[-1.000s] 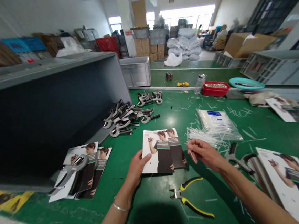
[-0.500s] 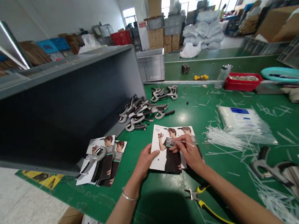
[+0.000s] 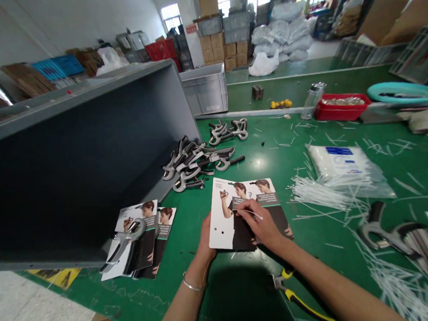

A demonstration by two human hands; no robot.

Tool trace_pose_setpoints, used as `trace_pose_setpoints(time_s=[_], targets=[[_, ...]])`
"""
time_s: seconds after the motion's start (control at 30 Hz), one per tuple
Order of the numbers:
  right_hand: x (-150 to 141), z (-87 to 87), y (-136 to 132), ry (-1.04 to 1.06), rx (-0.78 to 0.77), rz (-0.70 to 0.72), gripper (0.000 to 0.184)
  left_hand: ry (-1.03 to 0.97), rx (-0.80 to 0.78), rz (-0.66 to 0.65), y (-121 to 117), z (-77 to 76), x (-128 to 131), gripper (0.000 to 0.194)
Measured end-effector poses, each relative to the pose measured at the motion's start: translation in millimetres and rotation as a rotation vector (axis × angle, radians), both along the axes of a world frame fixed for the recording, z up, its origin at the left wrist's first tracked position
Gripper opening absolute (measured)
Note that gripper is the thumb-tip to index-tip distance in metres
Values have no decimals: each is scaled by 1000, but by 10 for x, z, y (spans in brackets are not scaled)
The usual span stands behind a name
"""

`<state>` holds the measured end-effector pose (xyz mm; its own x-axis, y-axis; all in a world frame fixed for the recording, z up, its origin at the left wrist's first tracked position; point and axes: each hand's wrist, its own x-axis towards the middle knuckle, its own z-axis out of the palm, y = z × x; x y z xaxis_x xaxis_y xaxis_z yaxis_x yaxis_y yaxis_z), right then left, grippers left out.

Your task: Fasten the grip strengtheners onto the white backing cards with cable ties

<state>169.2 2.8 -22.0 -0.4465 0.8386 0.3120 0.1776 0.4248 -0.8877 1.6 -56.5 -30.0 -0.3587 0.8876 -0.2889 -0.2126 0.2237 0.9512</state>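
Note:
My left hand grips the lower left edge of a printed backing card and tilts it up off the green table. My right hand rests on the card's face, its fingers pinched on a thin white cable tie at a spot on the card. A pile of grey and black hand grippers lies beyond the card. Loose white cable ties are strewn to the right, in front of a clear bag of them.
A big grey bin lies on its side at left. Finished cards with a hand gripper lie beside it. Yellow-handled pliers sit under my right forearm. A red tray, a teal bowl and a bottle stand at the back.
My right hand brought a cable tie from the right onto the card's face. My left hand slid to the card's bottom edge and tilted the card up. The camera swung left.

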Motion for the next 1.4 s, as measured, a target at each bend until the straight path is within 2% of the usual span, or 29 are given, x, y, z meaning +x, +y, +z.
trace_pose_setpoints(time_s=[0.1,0.17,0.23,0.3,0.37,0.43,0.5,0.6,0.73,0.83,0.9,0.97,1.07,1.17,1.27,1.4], targets=[[-2,14,29,-8,0,15,13,417,51,-57,-4,99,-85,16],[6,17,41,11,-35,25,15,762,69,-71,-31,180,-143,17],[16,14,44,23,-58,33,16,924,55,-114,-62,246,-178,18],[24,11,44,22,-43,41,16,852,60,-235,-89,286,-189,19],[26,11,43,21,-23,37,15,668,103,-373,-112,306,-182,23],[24,15,42,26,-16,25,15,555,147,-422,-132,317,-167,25],[19,21,36,29,-5,16,15,572,177,-405,-147,322,-147,26],[8,25,23,18,24,10,16,703,188,-325,-153,298,-107,25],[2,7,10,19,55,-2,15,844,167,-176,-148,207,-43,21],[5,0,9,15,58,-5,15,856,134,-47,-152,156,-9,28],[9,10,8,12,40,-5,17,833,134,12,-155,142,3,28],[13,28,5,14,10,-8,17,768,162,-9,-148,130,12,22],[16,46,-5,23,-9,-23,17,566,191,-61,-113,88,27,19],[18,31,-19,38,-7,-27,16,363,111,-12,-63,23,39,26],[22,-9,-27,62,-11,0,19,336,56,-1,-16,-27,37,24],[27,-40,-18,59,36,43,26,365,83,-26,87,-32,48,27]])
